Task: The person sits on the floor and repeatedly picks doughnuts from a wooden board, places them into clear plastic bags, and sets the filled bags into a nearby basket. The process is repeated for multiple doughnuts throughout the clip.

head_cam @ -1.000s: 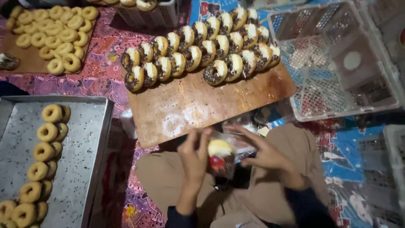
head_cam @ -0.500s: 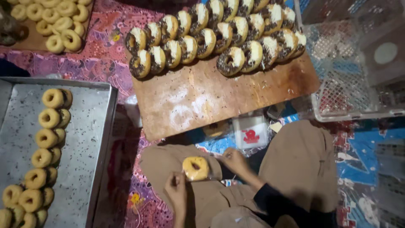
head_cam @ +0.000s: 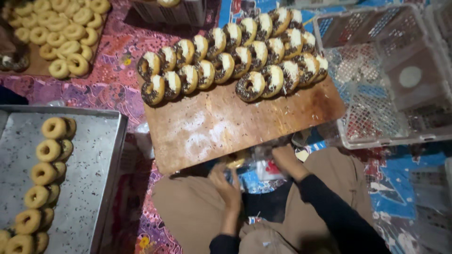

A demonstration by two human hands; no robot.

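Around: we see the board (head_cam: 235, 127) with topped donuts (head_cam: 226, 66), a tray (head_cam: 89, 188) left, a crate (head_cam: 391, 117) right.
Blocking: the board's edge hides part of our donut (head_cam: 235, 162).
Hands: left hand (head_cam: 226, 181) and right hand (head_cam: 285, 157) touch the bag (head_cam: 268, 167); grip unclear.
Change: the donut has moved from lap to board edge.

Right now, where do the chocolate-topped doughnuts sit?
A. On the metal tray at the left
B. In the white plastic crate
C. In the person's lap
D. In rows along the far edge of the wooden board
D: the topped doughnuts stand in overlapping rows on the wooden board; the metal tray holds only plain ones.
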